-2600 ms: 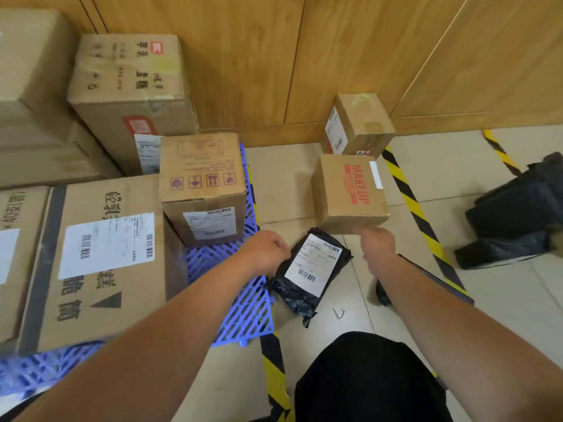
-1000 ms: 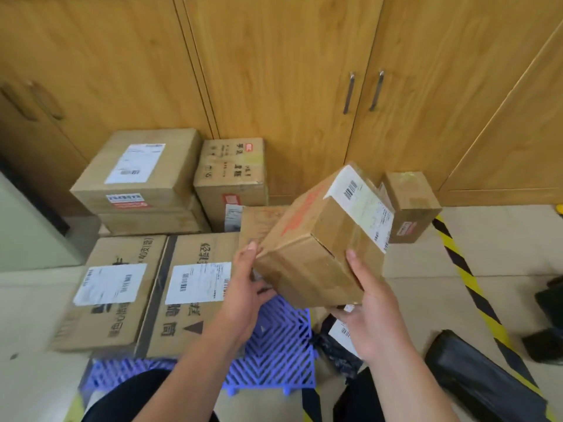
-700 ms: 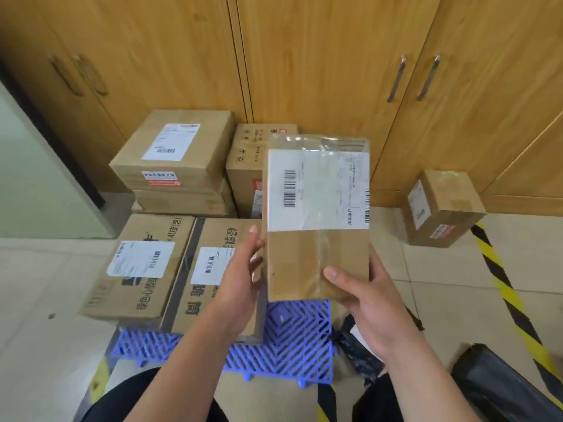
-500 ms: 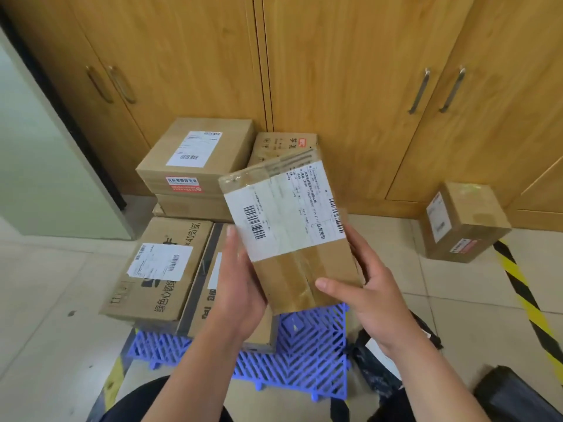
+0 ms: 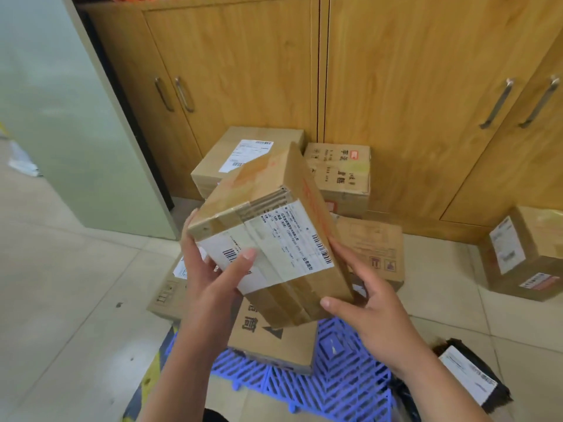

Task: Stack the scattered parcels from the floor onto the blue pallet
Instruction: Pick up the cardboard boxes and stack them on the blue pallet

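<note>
I hold a brown cardboard parcel (image 5: 268,229) with a white shipping label in the air above the blue pallet (image 5: 344,376). My left hand (image 5: 213,275) grips its left end, thumb across the label. My right hand (image 5: 371,312) grips its lower right edge, thumb under the bottom corner. The parcel is tilted, label side towards me. Several cardboard boxes (image 5: 274,339) lie on the pallet beneath it, partly hidden by the parcel and my hands.
More boxes (image 5: 341,175) are stacked against the wooden cabinets (image 5: 249,65). A small carton (image 5: 524,254) sits on the floor tiles at right. A black mailer bag (image 5: 469,379) lies at the lower right. A pale green panel (image 5: 76,117) stands at left.
I lifted the parcel off the floor and turned it in both hands; it now tilts further, label end towards me. My view has swung left towards the stacked boxes.
</note>
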{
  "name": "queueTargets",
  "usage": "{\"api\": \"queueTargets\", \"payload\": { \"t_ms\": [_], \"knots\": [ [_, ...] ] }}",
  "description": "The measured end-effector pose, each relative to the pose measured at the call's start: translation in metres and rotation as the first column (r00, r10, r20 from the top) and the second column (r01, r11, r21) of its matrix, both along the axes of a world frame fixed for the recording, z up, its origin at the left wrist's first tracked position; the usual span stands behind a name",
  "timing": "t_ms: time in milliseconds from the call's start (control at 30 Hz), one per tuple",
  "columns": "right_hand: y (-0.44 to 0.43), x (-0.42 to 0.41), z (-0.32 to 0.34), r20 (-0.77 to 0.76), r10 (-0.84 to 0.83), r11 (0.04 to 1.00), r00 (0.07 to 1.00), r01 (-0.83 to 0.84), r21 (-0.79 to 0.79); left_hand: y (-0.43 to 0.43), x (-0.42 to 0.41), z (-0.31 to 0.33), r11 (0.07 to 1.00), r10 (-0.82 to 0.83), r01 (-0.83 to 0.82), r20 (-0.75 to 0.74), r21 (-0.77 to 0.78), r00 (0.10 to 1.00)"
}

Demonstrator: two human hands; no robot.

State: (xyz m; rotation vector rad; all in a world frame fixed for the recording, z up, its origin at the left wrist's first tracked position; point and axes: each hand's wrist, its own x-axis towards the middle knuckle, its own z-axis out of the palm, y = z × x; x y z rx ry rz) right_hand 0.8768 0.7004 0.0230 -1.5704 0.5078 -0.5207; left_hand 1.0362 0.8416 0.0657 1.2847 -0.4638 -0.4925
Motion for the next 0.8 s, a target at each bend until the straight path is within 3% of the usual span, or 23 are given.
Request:
{"api": "queueTargets", "payload": {
  "t_ms": [67, 200, 300, 500, 633, 800],
  "knots": [
    [0.007, 0.007, -0.005, 0.003, 0.013, 0.998, 1.000, -0.013, 0.069, 0.012, 0.007, 0.002, 0.998, 0.062, -0.062, -0.023, 0.018, 0.998],
    [0.021, 0.021, -0.012, 0.075, 0.057, 0.909, 0.996, -0.083, 0.408, 0.038, 0.022, 0.003, 0.977, 0.156, -0.159, 0.027, 0.141, 0.987],
    [0.032, 0.033, -0.021, 0.053, 0.047, 0.880, 0.997, -0.067, 0.470, 0.051, 0.035, -0.009, 0.957, 0.174, -0.166, -0.015, 0.237, 0.985],
    [0.043, 0.056, -0.035, -0.061, -0.013, 0.968, 0.998, 0.028, 0.251, 0.066, 0.065, -0.042, 0.917, 0.223, -0.110, -0.265, 0.383, 0.938],
    [0.053, 0.081, -0.049, -0.155, 0.056, 0.992, 0.986, -0.037, 0.119, 0.066, 0.089, -0.068, 0.844, 0.251, -0.006, -0.385, 0.536, 0.888],
    [0.065, 0.111, -0.073, -0.248, 0.159, 0.987, 0.956, -0.155, 0.034, 0.059, 0.112, -0.093, 0.856, 0.298, -0.021, -0.458, 0.517, 0.837]
  ]
}}
